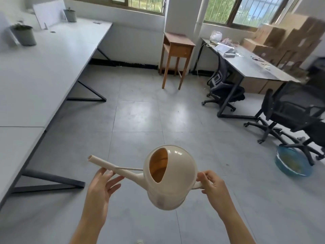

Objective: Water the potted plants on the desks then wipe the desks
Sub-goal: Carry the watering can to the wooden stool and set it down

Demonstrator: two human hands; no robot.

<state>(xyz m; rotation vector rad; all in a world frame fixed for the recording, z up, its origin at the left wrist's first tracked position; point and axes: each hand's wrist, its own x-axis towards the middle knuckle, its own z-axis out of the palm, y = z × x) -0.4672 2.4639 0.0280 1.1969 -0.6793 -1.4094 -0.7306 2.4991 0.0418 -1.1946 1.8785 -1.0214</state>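
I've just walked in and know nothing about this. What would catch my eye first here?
First, the cream watering can, held in mid-air low in the centre: the right hand grips its handle and the left hand props its spout from below. Then the near pot and far pot on the long white desk at left, and a blue basin on the floor at right.

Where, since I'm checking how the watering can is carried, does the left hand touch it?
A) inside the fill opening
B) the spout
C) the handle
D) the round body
B: the fingers of the left hand lie against the spout of the watering can, while the right hand grips its handle.
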